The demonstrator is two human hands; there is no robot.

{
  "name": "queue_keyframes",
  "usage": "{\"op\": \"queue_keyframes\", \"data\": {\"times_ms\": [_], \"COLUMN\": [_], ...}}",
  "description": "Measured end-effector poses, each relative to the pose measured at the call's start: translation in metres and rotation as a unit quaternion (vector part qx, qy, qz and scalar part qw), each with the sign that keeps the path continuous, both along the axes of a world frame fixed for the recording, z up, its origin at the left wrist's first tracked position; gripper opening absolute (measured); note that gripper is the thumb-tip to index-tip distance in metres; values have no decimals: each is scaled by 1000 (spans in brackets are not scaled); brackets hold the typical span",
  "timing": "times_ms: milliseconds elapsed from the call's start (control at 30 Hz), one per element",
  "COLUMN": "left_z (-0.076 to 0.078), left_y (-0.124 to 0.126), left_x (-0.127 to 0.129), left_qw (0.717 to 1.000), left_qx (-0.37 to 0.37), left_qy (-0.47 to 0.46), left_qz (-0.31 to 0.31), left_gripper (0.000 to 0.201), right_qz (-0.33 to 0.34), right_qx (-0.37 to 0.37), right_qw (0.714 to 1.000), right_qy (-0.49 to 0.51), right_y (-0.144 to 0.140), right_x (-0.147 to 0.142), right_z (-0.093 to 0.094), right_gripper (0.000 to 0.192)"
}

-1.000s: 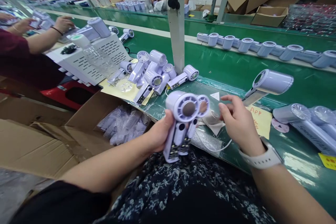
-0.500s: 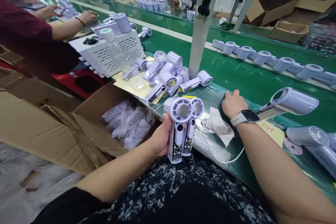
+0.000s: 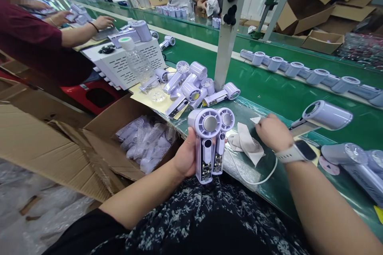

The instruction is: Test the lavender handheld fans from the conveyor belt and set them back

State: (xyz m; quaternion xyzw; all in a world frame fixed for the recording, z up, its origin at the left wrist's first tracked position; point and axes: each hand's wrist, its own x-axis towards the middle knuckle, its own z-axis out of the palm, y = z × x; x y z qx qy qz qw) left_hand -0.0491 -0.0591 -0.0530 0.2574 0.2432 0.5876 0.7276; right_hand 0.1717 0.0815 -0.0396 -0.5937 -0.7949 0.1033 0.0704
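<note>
Two lavender handheld fans (image 3: pixel 206 143) stand upright side by side in my left hand (image 3: pixel 186 155), their circuit boards bare at the front of the handles. My right hand (image 3: pixel 273 131), with a pale-strapped watch on the wrist, is over the bench, fingers pinched together. A small white flat piece (image 3: pixel 255 120) sticks out at its fingertips; whether it is paper or cloth I cannot tell. A crumpled white cloth (image 3: pixel 247 143) lies just left of that hand, and a white cable (image 3: pixel 271 177) curves past below. Right of the hand, another fan (image 3: pixel 326 114) is raised above the bench.
A pile of fans (image 3: pixel 191 83) lies behind my left hand. A clear bottle (image 3: pixel 137 63) stands before a white slotted box (image 3: pixel 119 65). A carton (image 3: pixel 110 127) of plastic-wrapped parts sits below left. Fans line the green conveyor (image 3: pixel 269 83); a metal post (image 3: pixel 224 48) rises beside it. A co-worker's arm (image 3: pixel 77 36) is at left.
My right hand has drawn back slightly towards me and turned, now with a white flat piece at its fingertips. My left hand still holds both fans, almost unmoved.
</note>
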Motion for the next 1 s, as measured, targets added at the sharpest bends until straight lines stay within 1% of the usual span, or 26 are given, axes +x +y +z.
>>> {"op": "queue_keyframes", "data": {"times_ms": [67,100,133,167,200,233,267,300,367,400,433,467,533,567,633,700,767,800,833,867,900,933,967,1000], "left_z": [5,8,11,13,16,17,18,18,14,11,7,3,-2,-4,-5,-4,-4,-3,-4,-4,-5,-6,-7,-8], "left_y": [5,8,10,12,13,15,16,17,19,20,20,21,20,19,16,12,9,8,7,7,7,7,7,7], "left_x": [9,14,20,26,31,37,42,46,54,56,59,60,59,58,52,45,40,39,38,37,37,37,36,36], "left_qw": [999,998,996,993,989,984,980,977,977,979,983,986,991,992,993,994,992,991,989,986,983,979,976,973], "left_qx": [12,19,26,30,31,30,26,20,3,-6,-14,-22,-39,-46,-52,-51,-51,-53,-52,-49,-44,-38,-32,-27], "left_qy": [-22,-34,-46,-57,-67,-77,-83,-83,-73,-64,-56,-49,-44,-43,-34,-20,-15,-17,-22,-28,-32,-35,-35,-32], "left_qz": [-23,-44,-69,-100,-129,-155,-177,-194,-202,-192,-176,-158,-121,-108,-95,-95,-111,-124,-138,-156,-176,-196,-214,-229], "left_gripper": [68,68,67,67,66,67,67,68,69,70,70,69,68,67,67,67,69,70,71,72,74,75,77,78], "right_qz": [10,14,25,39,53,60,51,27,-27,-39,-39,-25,8,15,11,-7,-3,9,23,36,46,50,55,62], "right_qx": [-8,-21,-42,-67,-91,-106,-99,-67,30,69,93,97,82,79,93,131,160,155,128,80,14,-60,-132,-195], "right_qw": [998,993,980,957,925,896,884,895,935,949,958,963,967,966,962,952,932,920,905,885,857,822,785,753], "right_qy": [54,112,191,280,364,427,454,440,352,304,269,249,243,246,255,277,325,361,405,457,513,564,603,625], "right_y": [-27,-42,-56,-70,-83,-93,-101,-106,-109,-107,-103,-99,-90,-87,-83,-84,-85,-86,-86,-86,-84,-82,-80,-78], "right_x": [5,7,8,9,10,12,14,17,23,25,25,24,21,19,18,17,17,15,14,12,11,10,9,9], "right_z": [11,16,20,23,25,24,22,19,8,1,-6,-13,-23,-25,-21,-9,5,11,16,19,21,21,21,20], "right_gripper": [34,35,37,39,41,41,41,40,38,35,31,26,17,16,20,23,23,22,20,18,23,40,61,78]}}
